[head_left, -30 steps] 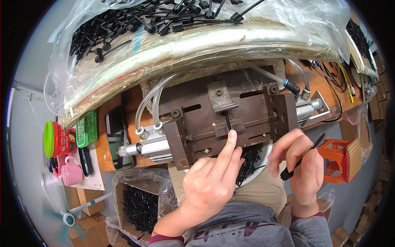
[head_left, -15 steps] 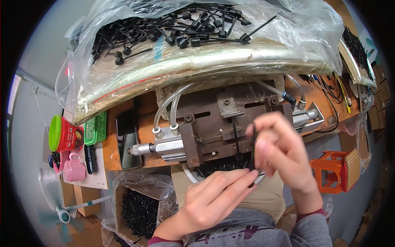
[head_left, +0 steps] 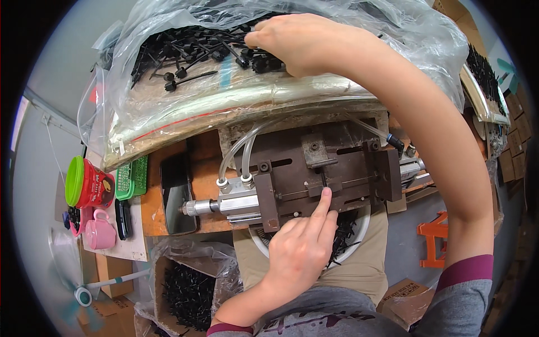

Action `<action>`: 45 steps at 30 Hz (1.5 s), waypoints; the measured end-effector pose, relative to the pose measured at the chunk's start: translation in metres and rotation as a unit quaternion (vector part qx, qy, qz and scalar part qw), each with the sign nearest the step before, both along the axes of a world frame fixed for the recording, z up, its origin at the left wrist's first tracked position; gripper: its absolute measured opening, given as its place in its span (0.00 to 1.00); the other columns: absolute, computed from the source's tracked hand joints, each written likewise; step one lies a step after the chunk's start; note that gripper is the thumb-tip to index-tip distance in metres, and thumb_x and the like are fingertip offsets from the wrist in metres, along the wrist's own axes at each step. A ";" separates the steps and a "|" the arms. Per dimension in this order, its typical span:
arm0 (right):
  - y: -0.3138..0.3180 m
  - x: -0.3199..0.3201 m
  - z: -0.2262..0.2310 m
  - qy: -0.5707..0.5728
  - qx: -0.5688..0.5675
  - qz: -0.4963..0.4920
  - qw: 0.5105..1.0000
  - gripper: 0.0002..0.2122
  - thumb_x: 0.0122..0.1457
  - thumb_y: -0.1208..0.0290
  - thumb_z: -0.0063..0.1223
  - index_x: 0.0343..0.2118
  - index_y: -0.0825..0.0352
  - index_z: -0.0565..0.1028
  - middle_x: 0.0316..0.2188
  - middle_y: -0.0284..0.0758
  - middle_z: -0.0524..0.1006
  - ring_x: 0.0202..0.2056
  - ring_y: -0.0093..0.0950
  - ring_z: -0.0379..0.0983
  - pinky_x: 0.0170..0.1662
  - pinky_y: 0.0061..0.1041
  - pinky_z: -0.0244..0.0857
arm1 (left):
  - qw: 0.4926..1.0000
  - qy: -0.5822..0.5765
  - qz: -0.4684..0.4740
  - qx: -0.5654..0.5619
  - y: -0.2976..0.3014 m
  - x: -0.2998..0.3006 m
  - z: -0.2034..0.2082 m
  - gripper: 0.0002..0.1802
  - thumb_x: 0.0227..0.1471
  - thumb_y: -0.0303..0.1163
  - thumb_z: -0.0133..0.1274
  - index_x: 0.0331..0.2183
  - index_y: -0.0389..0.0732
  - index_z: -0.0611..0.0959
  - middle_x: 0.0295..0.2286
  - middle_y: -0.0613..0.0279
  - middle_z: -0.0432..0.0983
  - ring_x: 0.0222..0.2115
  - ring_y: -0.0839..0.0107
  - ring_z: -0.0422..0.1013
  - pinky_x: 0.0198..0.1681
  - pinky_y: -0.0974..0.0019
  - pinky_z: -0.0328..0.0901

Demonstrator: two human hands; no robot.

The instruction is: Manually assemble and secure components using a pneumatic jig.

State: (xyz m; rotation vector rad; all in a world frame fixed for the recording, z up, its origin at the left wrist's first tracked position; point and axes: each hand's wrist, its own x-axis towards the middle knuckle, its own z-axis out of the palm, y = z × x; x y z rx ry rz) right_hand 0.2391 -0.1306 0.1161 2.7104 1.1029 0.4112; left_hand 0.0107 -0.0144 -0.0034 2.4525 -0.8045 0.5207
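Note:
My left hand (head_left: 303, 244) is over the front of a brown metal clamping fixture (head_left: 292, 185). Its index finger is stretched out, with the tip on a thin black plastic stem (head_left: 324, 178) standing below the fixture's middle bracket (head_left: 315, 150). My right hand (head_left: 295, 44) reaches far across to a heap of black plastic parts (head_left: 196, 53) with thin stems and knobbed heads, lying in clear plastic film. Its fingers are curled down into the heap. The fingertips are hidden, so what they hold cannot be made out.
Silver air cylinders (head_left: 238, 205) with clear hoses flank the fixture. A white round basin (head_left: 365, 230) of black pieces rests on my lap. A lined carton (head_left: 191, 292) of black pieces stands lower left. A phone (head_left: 178, 196), pink mug (head_left: 101, 230), red tub (head_left: 90, 185) and orange stool (head_left: 432, 238) surround the bench.
My hands were together in front of the fixture, around a black stemmed part. They have separated: the right has moved up to the heap, the left forward onto the fixture.

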 end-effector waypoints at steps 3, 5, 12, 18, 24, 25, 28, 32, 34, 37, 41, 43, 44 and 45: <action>0.012 -0.003 0.013 0.067 -0.010 -0.031 0.997 0.23 0.44 0.88 0.56 0.47 0.68 0.74 0.43 0.39 0.78 0.48 0.39 0.74 0.49 0.35 0.71 | 1.000 0.006 0.001 0.006 0.001 0.000 0.000 0.14 0.40 0.28 0.67 0.33 0.38 0.85 0.48 0.54 0.79 0.23 0.72 0.76 0.29 0.72 0.70; 0.017 -0.008 0.021 0.130 -0.027 -0.077 0.988 0.21 0.44 0.87 0.57 0.45 0.69 0.75 0.40 0.41 0.79 0.46 0.40 0.76 0.47 0.36 0.71 | 1.000 0.008 0.003 0.011 0.001 0.000 0.000 0.14 0.40 0.28 0.67 0.33 0.38 0.85 0.48 0.54 0.79 0.22 0.73 0.76 0.28 0.72 0.70; -0.005 0.000 0.015 0.072 0.040 0.038 0.996 0.15 0.45 0.81 0.61 0.39 0.71 0.77 0.34 0.41 0.80 0.38 0.38 0.77 0.39 0.35 0.69 | 1.000 0.002 -0.004 0.005 0.000 0.001 -0.004 0.14 0.40 0.29 0.67 0.33 0.39 0.84 0.48 0.55 0.79 0.21 0.73 0.75 0.28 0.72 0.69; -0.023 -0.014 0.042 0.165 0.157 0.024 0.973 0.11 0.52 0.78 0.56 0.39 0.72 0.74 0.28 0.47 0.78 0.31 0.42 0.76 0.38 0.37 0.68 | 1.000 -0.002 -0.014 -0.002 0.004 0.002 -0.005 0.14 0.41 0.29 0.67 0.33 0.39 0.84 0.48 0.55 0.79 0.21 0.72 0.75 0.28 0.72 0.70; -0.046 -0.009 0.040 0.120 0.291 0.005 0.949 0.08 0.55 0.74 0.59 0.33 0.73 0.75 0.24 0.43 0.77 0.26 0.33 0.71 0.34 0.31 0.65 | 0.995 0.044 -0.078 -0.054 0.011 -0.006 0.013 0.15 0.42 0.31 0.67 0.35 0.39 0.85 0.48 0.53 0.79 0.23 0.70 0.76 0.28 0.71 0.70; -0.046 -0.009 0.040 0.112 0.321 -0.023 0.940 0.07 0.55 0.74 0.59 0.33 0.72 0.76 0.24 0.41 0.77 0.25 0.30 0.70 0.33 0.30 0.65 | 0.992 0.052 -0.094 -0.066 0.013 -0.007 0.017 0.15 0.43 0.31 0.67 0.35 0.39 0.85 0.48 0.53 0.79 0.23 0.70 0.76 0.28 0.71 0.70; -0.069 -0.007 0.037 0.228 0.508 -0.003 0.830 0.11 0.56 0.69 0.63 0.33 0.73 0.76 0.23 0.36 0.77 0.27 0.25 0.72 0.33 0.27 0.67 | 0.985 0.096 -0.097 -0.109 0.017 -0.009 0.040 0.23 0.40 0.35 0.71 0.41 0.39 0.85 0.48 0.51 0.78 0.29 0.68 0.79 0.31 0.72 0.72; -0.088 -0.040 0.036 0.258 0.577 0.013 0.775 0.09 0.55 0.73 0.62 0.38 0.68 0.78 0.30 0.31 0.79 0.28 0.17 0.76 0.30 0.19 0.67 | 0.949 0.107 -0.043 -0.293 0.031 0.005 0.043 0.40 0.35 0.31 0.74 0.53 0.36 0.78 0.56 0.44 0.70 0.43 0.62 0.77 0.41 0.65 0.77; -0.081 -0.074 0.027 0.315 0.607 0.022 0.729 0.08 0.55 0.72 0.63 0.36 0.68 0.79 0.27 0.28 0.78 0.23 0.14 0.72 0.25 0.17 0.64 | 0.921 0.129 0.006 -0.367 0.034 0.010 0.053 0.43 0.36 0.26 0.72 0.56 0.33 0.73 0.59 0.44 0.64 0.48 0.60 0.74 0.43 0.63 0.77; -0.075 -0.120 0.011 0.475 0.598 -0.005 0.646 0.08 0.55 0.71 0.65 0.37 0.67 0.80 0.27 0.28 0.79 0.22 0.12 0.72 0.24 0.14 0.66 | 0.861 0.200 -0.039 -0.466 0.037 0.011 0.057 0.37 0.37 0.17 0.67 0.53 0.27 0.75 0.52 0.40 0.72 0.44 0.58 0.78 0.43 0.62 0.77; -0.081 -0.157 -0.018 0.544 0.605 -0.047 0.580 0.07 0.57 0.76 0.63 0.38 0.71 0.80 0.27 0.30 0.80 0.22 0.13 0.73 0.23 0.12 0.67 | 0.882 0.230 -0.137 -0.388 0.039 0.003 0.055 0.21 0.36 0.17 0.69 0.38 0.28 0.85 0.35 0.44 0.82 0.32 0.61 0.81 0.34 0.67 0.76; -0.083 -0.169 -0.021 0.484 0.646 -0.086 0.584 0.07 0.57 0.77 0.62 0.38 0.72 0.79 0.27 0.30 0.79 0.23 0.14 0.73 0.24 0.13 0.68 | 0.916 0.162 -0.147 -0.337 0.039 0.000 0.048 0.22 0.34 0.19 0.71 0.38 0.31 0.86 0.33 0.46 0.82 0.31 0.63 0.80 0.33 0.69 0.74; -0.084 -0.173 -0.026 0.435 0.665 -0.099 0.599 0.07 0.57 0.78 0.62 0.38 0.72 0.79 0.27 0.30 0.79 0.24 0.15 0.74 0.24 0.13 0.68 | 0.939 0.131 -0.120 -0.295 0.038 -0.005 0.047 0.22 0.33 0.21 0.72 0.37 0.34 0.87 0.35 0.48 0.82 0.31 0.66 0.79 0.32 0.69 0.75; -0.085 -0.177 -0.030 0.385 0.682 -0.112 0.612 0.07 0.57 0.78 0.62 0.37 0.72 0.79 0.27 0.30 0.79 0.24 0.15 0.74 0.25 0.13 0.68 | 0.949 0.117 -0.086 -0.279 0.032 -0.008 0.041 0.21 0.34 0.21 0.72 0.37 0.34 0.87 0.36 0.49 0.82 0.31 0.67 0.79 0.31 0.69 0.75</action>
